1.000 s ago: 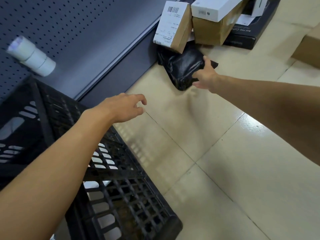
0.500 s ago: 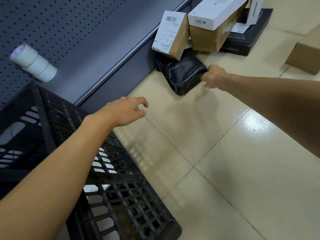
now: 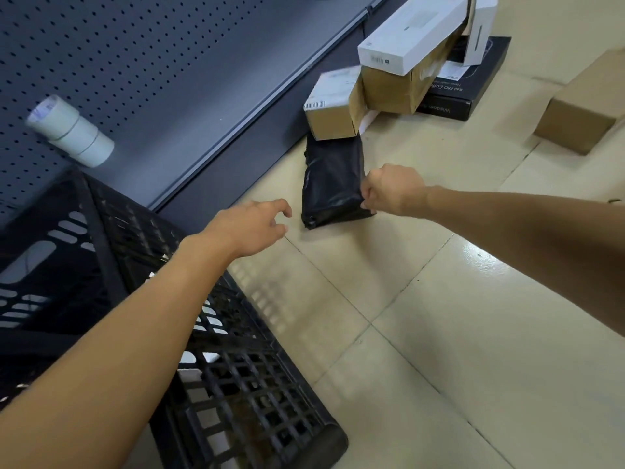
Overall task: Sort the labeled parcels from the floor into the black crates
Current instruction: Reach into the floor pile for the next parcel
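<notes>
Since the earlier frame the black parcel (image 3: 333,184) has been dragged out from the stacked boxes (image 3: 333,106) behind it. Its near corner is pinched by the curled right hand (image 3: 389,191), while the left hand (image 3: 252,228), loosely open and empty, is held just beside it. Pick-up is judged underway; a lift toward the black crate (image 3: 236,384) below the left forearm is called for next

Shop stockroom: dark pegboard shelving (image 3: 142,62), tape rolls (image 3: 71,132) on peg, tiled floor (image 3: 439,333), piled parcels (image 3: 389,79).

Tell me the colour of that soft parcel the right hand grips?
Black, glossy plastic parcel; head view.
</notes>
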Motion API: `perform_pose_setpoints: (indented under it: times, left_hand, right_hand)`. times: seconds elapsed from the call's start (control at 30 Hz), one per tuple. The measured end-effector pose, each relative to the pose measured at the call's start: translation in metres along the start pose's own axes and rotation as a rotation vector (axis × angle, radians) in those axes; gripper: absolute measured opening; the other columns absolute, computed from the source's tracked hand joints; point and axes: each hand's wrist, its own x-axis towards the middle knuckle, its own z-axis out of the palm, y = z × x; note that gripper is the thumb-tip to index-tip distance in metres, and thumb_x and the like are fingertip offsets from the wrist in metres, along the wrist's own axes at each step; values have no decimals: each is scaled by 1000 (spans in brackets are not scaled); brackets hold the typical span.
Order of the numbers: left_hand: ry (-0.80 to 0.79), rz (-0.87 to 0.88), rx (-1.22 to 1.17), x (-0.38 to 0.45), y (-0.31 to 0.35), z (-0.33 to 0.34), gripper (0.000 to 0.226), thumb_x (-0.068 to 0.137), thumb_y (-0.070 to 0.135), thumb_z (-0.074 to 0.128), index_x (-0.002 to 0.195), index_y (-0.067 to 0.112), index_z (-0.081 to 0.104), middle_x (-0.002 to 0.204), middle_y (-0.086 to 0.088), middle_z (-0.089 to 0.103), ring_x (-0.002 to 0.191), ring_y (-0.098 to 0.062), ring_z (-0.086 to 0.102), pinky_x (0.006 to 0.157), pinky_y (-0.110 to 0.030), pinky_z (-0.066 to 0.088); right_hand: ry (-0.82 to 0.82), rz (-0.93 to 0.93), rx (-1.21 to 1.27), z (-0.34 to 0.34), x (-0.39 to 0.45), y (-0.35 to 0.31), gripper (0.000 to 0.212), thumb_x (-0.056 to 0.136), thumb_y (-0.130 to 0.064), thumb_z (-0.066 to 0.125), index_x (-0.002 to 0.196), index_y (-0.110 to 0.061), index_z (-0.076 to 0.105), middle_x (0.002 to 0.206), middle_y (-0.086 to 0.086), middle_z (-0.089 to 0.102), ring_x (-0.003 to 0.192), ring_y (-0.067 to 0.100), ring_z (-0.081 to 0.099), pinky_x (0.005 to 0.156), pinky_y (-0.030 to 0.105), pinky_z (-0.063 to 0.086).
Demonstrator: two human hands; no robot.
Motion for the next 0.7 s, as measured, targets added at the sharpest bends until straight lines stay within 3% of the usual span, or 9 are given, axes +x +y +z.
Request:
perform_pose_setpoints:
  times: [0.17,0.27,0.33,0.47,0.57,0.7]
  left_hand:
    - [23,74,89,-20,21,9,35,102,34,42,137,37,44,130,2,59,117,-24,54,79,-35,39]
    - [78,94,86,-35,31,9,40,102,34,45,141,35,41,137,2,52,125,-23,49,82,-36,38]
    - [121,102,86,-46,35,9,48,101,36,46,147,36,33,140,2,49,127,-23,46,84,-38,40]
    - [200,130,118,-72,36,8,64,100,35,49,155,35,16,151,6,37,133,-21,41,89,-38,42]
    - [286,121,97,-89,27,3,68,99,33,51,156,33,15,154,7,32,133,-20,39,90,-34,41]
    - [403,65,14,-113,12,-7,63,97,29,52,153,36,24,151,7,37,132,-22,40,96,-43,44]
  right_hand:
    - [6,-395,-167,-18,-27,-7,19,91,-32,59,76,-22,54,81,-4,55,72,18,51,52,27,30]
    - [98,-490,-90,-31,-34,-18,19,89,-32,60,77,-18,56,95,-4,49,78,13,48,59,30,40]
    - [140,-509,7,-40,-36,-29,15,89,-31,61,82,-19,56,105,-4,50,86,11,50,66,30,41]
    - [194,-511,156,-57,-38,-55,16,92,-26,58,92,-10,59,104,-1,53,95,20,54,83,38,45]
    - [235,-439,276,-70,-42,-74,18,95,-26,53,95,-8,57,105,8,61,95,26,56,82,37,44]
    - [253,-297,453,-86,-48,-94,16,98,-27,46,93,-13,54,90,9,65,88,29,58,79,41,46]
